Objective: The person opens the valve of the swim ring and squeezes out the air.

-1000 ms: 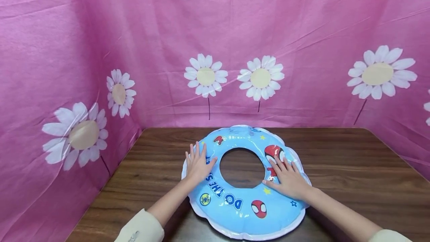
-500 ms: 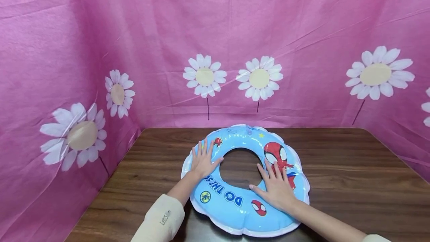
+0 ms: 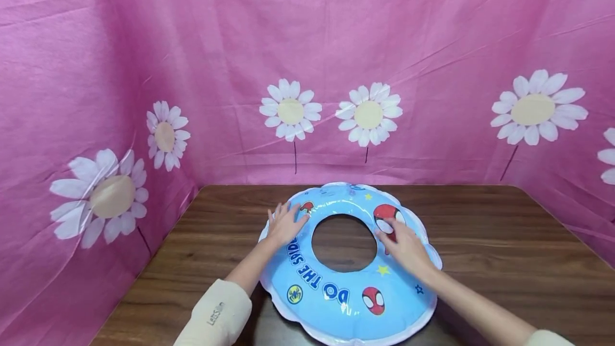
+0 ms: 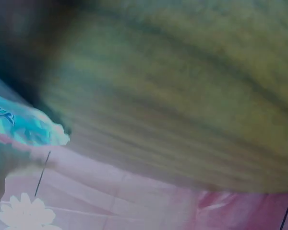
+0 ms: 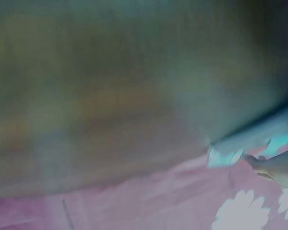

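A light blue inflatable swim ring [image 3: 326, 316] with a white scalloped edge lies flat on the table. Red masked faces, yellow stars and lettering are printed on it. My left hand [image 3: 284, 224] is over the ring's left side, fingers loosely spread and slightly bent. On the opposite side my right hand [image 3: 409, 247] is over the printed red face, its fingers bent and drawn together near the thumb. The left wrist view catches a bit of the swim ring [image 4: 26, 122] at its left edge. In the right wrist view, the right hand [image 5: 276, 167] shows beside the ring's edge.
The brown wood-grain table [image 3: 499, 260] extends to both sides of the ring and shows through its hole. A pink curtain [image 3: 326, 31] printed with white daisies stands behind the table and along its sides. Both wrist views are largely filled by blurred table surface.
Half a second ago both hands lay spread on the ring. The right hand has moved up and right, its fingers drawing together. The left hand has shifted slightly left, and the ring has turned a little.
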Available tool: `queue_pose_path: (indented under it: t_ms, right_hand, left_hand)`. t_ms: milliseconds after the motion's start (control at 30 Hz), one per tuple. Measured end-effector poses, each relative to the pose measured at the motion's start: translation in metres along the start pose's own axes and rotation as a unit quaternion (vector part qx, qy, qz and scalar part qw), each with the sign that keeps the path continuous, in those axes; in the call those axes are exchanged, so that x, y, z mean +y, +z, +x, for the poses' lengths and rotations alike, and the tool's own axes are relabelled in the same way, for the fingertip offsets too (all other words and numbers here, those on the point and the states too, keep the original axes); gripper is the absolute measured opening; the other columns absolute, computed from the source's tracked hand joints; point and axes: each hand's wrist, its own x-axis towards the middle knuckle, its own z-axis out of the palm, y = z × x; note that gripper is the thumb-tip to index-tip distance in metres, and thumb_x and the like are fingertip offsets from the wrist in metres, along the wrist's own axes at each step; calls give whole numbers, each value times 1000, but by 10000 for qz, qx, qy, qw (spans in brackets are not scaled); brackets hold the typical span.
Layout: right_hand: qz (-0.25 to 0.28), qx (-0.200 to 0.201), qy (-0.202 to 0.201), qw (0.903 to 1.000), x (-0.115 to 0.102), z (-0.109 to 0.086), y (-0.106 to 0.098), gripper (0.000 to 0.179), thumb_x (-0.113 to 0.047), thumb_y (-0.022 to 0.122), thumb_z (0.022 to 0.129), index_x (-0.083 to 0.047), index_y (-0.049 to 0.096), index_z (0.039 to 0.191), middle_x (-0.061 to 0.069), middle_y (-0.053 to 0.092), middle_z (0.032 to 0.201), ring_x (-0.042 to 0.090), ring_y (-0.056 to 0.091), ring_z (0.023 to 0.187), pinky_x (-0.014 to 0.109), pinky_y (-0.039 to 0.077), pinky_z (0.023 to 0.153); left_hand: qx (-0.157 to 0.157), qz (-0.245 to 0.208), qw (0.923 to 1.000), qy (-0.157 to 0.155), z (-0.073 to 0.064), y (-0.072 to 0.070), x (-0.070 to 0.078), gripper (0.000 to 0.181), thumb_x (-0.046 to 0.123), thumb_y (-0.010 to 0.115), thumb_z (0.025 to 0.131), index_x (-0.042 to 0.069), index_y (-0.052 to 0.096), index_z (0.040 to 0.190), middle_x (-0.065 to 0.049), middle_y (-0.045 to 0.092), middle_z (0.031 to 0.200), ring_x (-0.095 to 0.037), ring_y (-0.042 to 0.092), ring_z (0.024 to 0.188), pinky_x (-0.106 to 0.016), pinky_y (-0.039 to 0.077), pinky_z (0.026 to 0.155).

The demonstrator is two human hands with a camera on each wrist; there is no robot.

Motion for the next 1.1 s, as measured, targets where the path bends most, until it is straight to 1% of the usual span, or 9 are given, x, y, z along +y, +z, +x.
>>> queue_pose_path:
  t_ms: [133,233,267,400,467,500,633,833,1100]
  right_hand:
    - [-384,240,-29,9990,11,34,-5,58,-35,58,89,7,45,127,30,45,123,46,42,110,60,32,90]
    - [-533,190,99,9983,22,52,6,69,-43,52,90,4,33,137,32,25,139,51,25,123,64,19,96]
    - [-564,158,151,9982,26,55,12,72,-45,51,90,2,30,140,31,21,141,52,22,125,64,16,97]
    - [-955,50,171,9953,41,53,36,77,-54,46,89,-6,23,145,27,12,146,54,13,127,64,8,100]
    - [-1105,123,96,9938,46,51,44,75,-55,44,90,-11,22,146,24,11,148,54,10,128,64,5,100]
    - [-1160,174,39,9931,47,50,47,73,-55,43,90,-13,23,146,23,12,148,55,9,128,64,4,99]
    - [-1281,244,-50,9914,50,48,50,67,-54,40,91,-18,27,146,20,15,148,55,9,127,66,3,98]
    - [-1549,-177,68,9877,48,48,50,64,-55,35,93,-18,29,145,20,17,148,55,7,128,65,2,99]
    - [-1662,-383,234,9851,46,52,51,64,-55,35,92,-19,31,144,20,19,148,55,8,128,65,1,99]
  left_hand:
    - [462,574,9968,312,13,-3,0,58,47,45,91,14,42,139,-14,29,145,-35,17,134,-57,2,104]
    - [423,536,9967,442,21,8,-2,63,52,39,93,18,31,145,-13,17,150,-35,9,136,-58,0,103]
    - [449,551,9961,522,26,19,-8,66,58,32,92,21,24,147,-12,11,152,-35,4,136,-60,-2,102]
    - [102,790,9955,510,21,40,-12,75,67,18,90,22,10,149,-10,1,153,-37,-3,136,-63,-2,100]
    - [91,937,9944,475,20,47,-13,75,66,18,90,22,9,149,-10,1,153,-37,-1,136,-63,-1,100]
    - [7,972,9945,395,16,44,-9,73,63,22,92,19,12,149,-11,5,153,-38,2,136,-62,2,101]
    - [-18,1118,9932,313,18,48,-9,67,58,22,94,20,12,149,-10,6,153,-37,4,136,-62,5,101]
    - [-360,1194,9921,166,17,45,-7,63,56,15,95,25,7,149,-6,2,153,-36,0,136,-61,1,101]
    - [-548,1047,9929,127,19,41,-3,61,54,17,96,24,13,149,-6,4,153,-36,0,136,-61,0,101]
